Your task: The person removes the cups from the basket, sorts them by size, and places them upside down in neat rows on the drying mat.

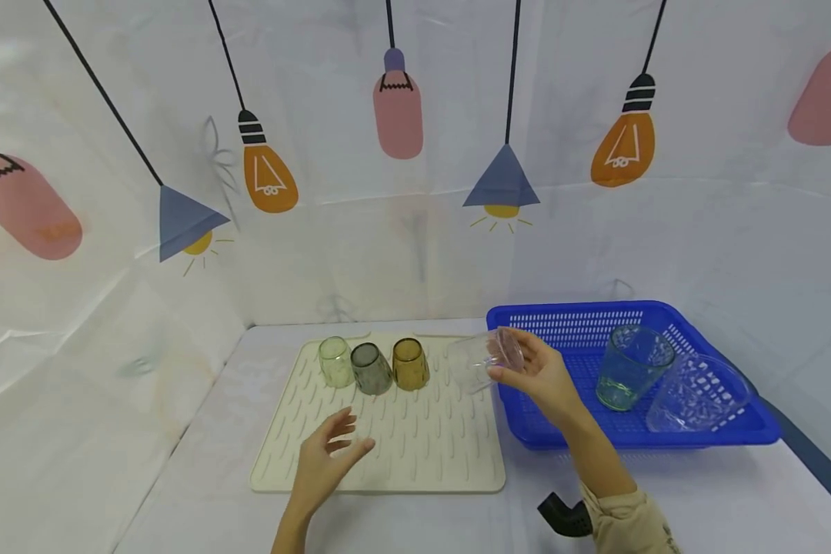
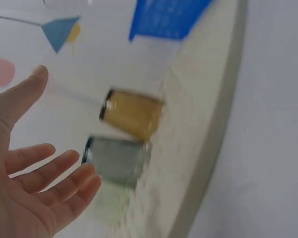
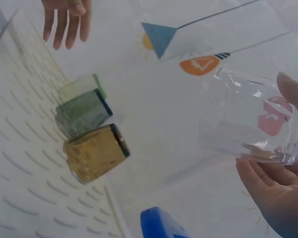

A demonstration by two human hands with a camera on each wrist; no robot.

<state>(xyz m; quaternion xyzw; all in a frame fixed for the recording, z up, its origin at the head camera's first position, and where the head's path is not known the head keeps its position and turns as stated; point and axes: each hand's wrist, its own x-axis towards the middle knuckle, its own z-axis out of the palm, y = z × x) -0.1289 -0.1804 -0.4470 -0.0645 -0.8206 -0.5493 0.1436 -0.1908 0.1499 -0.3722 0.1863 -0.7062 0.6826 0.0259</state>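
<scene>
My right hand (image 1: pixel 536 377) grips a clear glass (image 1: pixel 472 360) near one end, tilted above the right side of a cream drying mat (image 1: pixel 415 462). In the right wrist view, the thumb and fingers pinch the clear glass (image 3: pixel 243 116) from two sides. My left hand (image 1: pixel 325 462) hovers over the mat's front left part, fingers spread and holding nothing; its palm (image 2: pixel 25 208) shows in the left wrist view. Along the mat's back stand a light green glass (image 1: pixel 335 362), a grey glass (image 1: pixel 371 369) and an amber glass (image 1: pixel 410 365), side by side.
A blue plastic basket (image 1: pixel 540 438) stands to the right of the mat. Inside it are a bluish-green glass (image 1: pixel 630 369) and a clear patterned glass bowl or cup (image 1: pixel 695 396). Near my right sleeve lies a black curved object (image 1: pixel 564 515). A printed sheet (image 1: pixel 429 254) hangs behind.
</scene>
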